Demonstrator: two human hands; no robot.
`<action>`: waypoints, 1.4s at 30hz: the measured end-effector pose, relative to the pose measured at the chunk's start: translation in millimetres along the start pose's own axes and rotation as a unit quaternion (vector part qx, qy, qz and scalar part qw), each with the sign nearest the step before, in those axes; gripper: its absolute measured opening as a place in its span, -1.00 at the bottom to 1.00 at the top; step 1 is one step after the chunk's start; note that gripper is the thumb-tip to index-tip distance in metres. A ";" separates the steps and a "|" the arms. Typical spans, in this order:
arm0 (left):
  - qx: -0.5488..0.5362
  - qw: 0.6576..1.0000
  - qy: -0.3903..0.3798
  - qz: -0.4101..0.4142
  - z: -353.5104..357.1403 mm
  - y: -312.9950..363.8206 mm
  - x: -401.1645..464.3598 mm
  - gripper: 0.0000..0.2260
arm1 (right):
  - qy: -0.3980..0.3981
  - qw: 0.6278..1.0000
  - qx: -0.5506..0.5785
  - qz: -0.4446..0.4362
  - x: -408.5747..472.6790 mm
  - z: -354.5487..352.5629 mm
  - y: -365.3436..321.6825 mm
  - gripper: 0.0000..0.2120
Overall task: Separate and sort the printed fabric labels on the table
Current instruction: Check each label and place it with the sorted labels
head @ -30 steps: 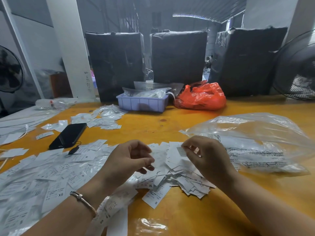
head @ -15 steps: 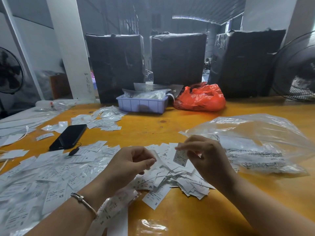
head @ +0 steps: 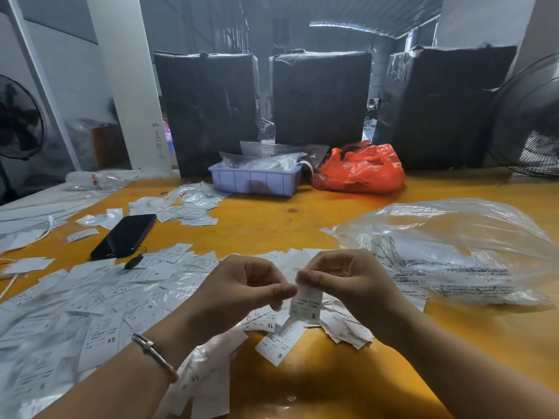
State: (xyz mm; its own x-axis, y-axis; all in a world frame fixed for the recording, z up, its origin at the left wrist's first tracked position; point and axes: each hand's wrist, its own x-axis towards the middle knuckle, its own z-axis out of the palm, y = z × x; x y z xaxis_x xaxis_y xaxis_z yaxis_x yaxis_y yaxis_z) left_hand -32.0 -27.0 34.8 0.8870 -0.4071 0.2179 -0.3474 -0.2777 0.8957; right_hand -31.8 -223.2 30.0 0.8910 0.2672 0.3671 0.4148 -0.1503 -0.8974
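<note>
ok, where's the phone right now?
Head view, left of centre: the black phone lies flat on the orange table, beyond the spread of labels, front-left of the lilac bin.

1. Worktop (head: 348, 385): smooth orange-yellow surface with a soft sheen.
2. Labels (head: 99, 300): thin, matt white, printed cloth.
3. Clear bag (head: 453, 237): glossy, crinkled plastic.
4. Phone (head: 124, 235): glossy black.
5. Bracelet (head: 151, 349): shiny metal.
6. Tray (head: 254, 182): matt lilac plastic.

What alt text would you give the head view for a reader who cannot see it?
Two bare hands, left hand and right hand, pinch one white printed fabric label marked S above a loose heap of similar white labels on a yellow table. A black phone lies left; a crumpled clear plastic bag lies right.
</note>
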 end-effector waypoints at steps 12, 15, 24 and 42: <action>-0.018 1.000 -0.022 -0.002 0.3 -0.2 -0.2 -0.85 | -0.006 1.000 0.031 0.001 -5.1 1.4 -5.1 -0.84; -0.013 0.999 -0.045 -0.005 -2.0 0.3 -1.1 -0.80 | -0.010 1.000 0.017 0.001 -5.3 0.4 -5.1 -0.83; 0.048 0.998 -0.032 0.026 -3.3 -1.5 0.6 -0.83 | -0.038 0.987 -0.154 -0.033 -4.8 0.7 -4.5 -0.85; 0.024 0.999 -0.044 -0.007 -2.5 2.7 -1.5 -0.80 | 0.001 0.999 -0.050 0.002 -4.6 -7.5 -9.3 -0.93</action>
State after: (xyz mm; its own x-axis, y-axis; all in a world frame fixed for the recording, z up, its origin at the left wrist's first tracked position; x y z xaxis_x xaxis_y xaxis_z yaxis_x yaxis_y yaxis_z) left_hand -33.6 -24.9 37.8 0.8628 -0.4765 0.1691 -0.3513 -0.3245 0.8782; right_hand -38.4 -230.1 38.5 0.8926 0.2646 0.3649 0.4282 -0.2448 -0.8699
